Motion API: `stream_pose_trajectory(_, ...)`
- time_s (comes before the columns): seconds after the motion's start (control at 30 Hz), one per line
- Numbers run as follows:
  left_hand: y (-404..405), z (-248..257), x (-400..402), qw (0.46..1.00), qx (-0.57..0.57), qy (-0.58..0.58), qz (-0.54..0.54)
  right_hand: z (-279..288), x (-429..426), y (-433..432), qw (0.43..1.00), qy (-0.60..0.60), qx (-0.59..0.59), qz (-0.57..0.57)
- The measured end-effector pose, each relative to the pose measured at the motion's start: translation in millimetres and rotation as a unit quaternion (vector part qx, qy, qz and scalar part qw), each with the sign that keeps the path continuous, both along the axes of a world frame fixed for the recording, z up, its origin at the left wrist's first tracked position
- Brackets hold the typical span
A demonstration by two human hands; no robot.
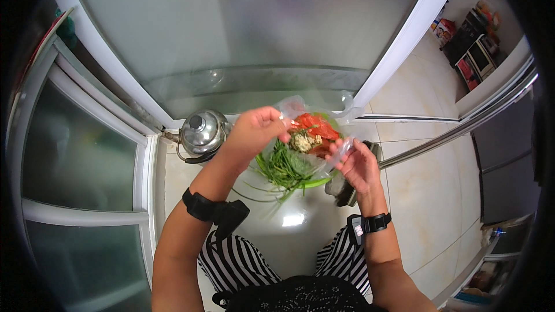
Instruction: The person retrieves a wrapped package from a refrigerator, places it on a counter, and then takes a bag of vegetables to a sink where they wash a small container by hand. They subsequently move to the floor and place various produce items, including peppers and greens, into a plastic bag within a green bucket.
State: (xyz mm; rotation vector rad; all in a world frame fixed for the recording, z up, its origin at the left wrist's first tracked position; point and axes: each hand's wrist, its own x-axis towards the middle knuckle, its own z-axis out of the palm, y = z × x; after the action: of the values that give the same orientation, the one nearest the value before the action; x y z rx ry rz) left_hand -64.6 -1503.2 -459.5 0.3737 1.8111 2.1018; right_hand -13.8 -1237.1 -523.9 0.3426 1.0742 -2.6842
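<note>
A bright green basin [318, 182] stands on the tiled floor. In it lie long green stalks [286, 167], a red plastic bag [316, 125] and a clump of pale, crumbly bits [305, 141] whose kind I cannot tell. A clear plastic bag [292, 106] spreads over the basin's far edge. My left hand [262, 132] is over the left of the basin, thumb and fingertips pinched together near the bag; whether anything is between them is unclear. My right hand [357, 164], palm up, holds a crumpled edge of clear plastic [342, 152] at the basin's right side.
A steel kettle [204, 134] stands left of the basin, close to the frosted sliding door [260, 30]. A metal pole [438, 141] slants down to a dark mop or squeegee head [347, 193] beside the basin. Frosted panels [82, 147] rise at the left.
</note>
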Motion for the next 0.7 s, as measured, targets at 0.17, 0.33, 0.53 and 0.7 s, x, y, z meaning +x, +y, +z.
stream_pose_trajectory(0.17,15.1,11.2,7.0,0.985,-0.073,-0.079,-0.132,27.4,8.3,1.0,0.998,0.059,0.014,0.02)
stream_pose_trajectory(0.33,27.6,34.2,0.5,0.998,-0.015,-0.011,-0.057,60.3,-6.7,-14.5,0.982,0.141,0.125,0.008)
stream_pose_trajectory(0.53,61.9,35.2,-9.8,0.972,-0.166,0.037,-0.16,25.2,-19.1,-8.5,0.989,0.136,0.047,-0.016)
stream_pose_trajectory(0.7,119.5,8.2,-27.9,0.943,-0.26,0.157,-0.134,11.9,-28.4,-6.0,0.993,0.102,0.017,-0.055)
